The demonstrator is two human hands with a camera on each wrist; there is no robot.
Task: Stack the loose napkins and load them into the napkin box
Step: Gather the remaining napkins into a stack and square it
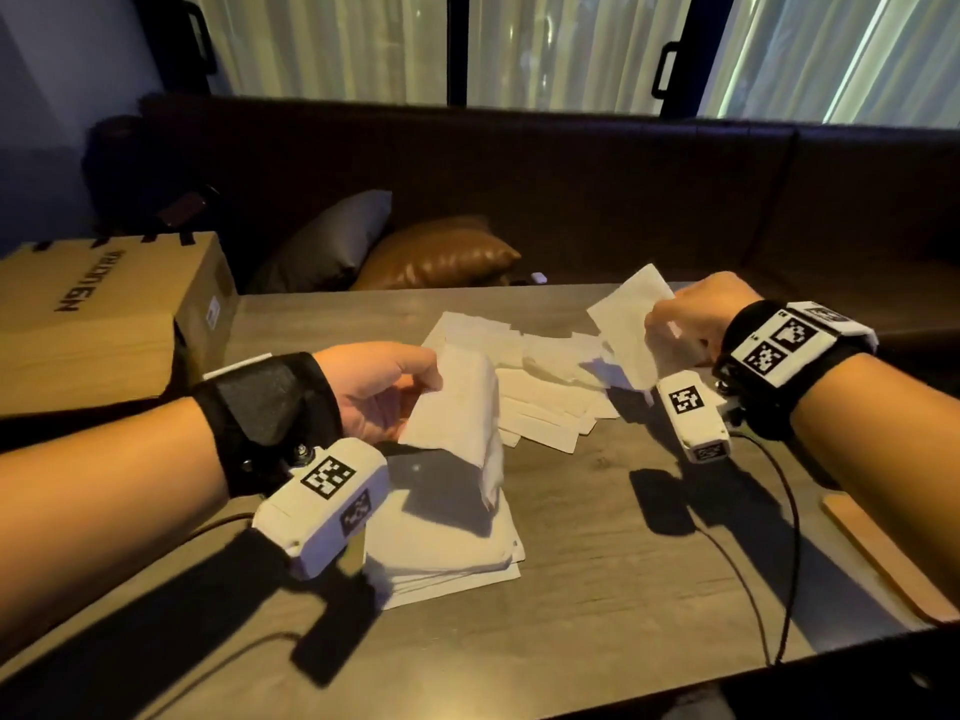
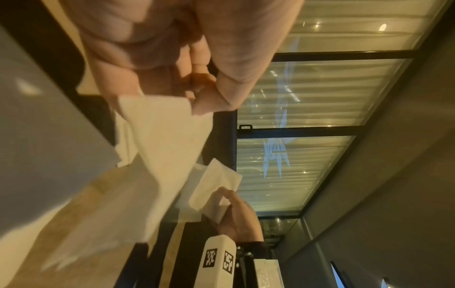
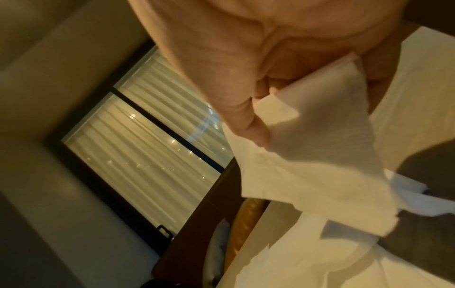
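Note:
My left hand (image 1: 400,387) pinches a white napkin (image 1: 457,407) by its upper corner, and it hangs above a squared stack of napkins (image 1: 441,558) near the table's front. In the left wrist view the same napkin (image 2: 157,136) droops from thumb and fingers. My right hand (image 1: 675,324) pinches another napkin (image 1: 628,324) lifted off the table at the right; the right wrist view shows this napkin (image 3: 320,165) under the thumb. Several loose napkins (image 1: 540,376) lie scattered between the hands. A wooden box (image 1: 88,319) stands at the far left.
The wooden table (image 1: 597,563) carries cables at the right and a tan flat board (image 1: 883,553) at its right edge. A dark sofa with a grey cushion (image 1: 332,236) and a brown cushion (image 1: 441,252) runs behind the table.

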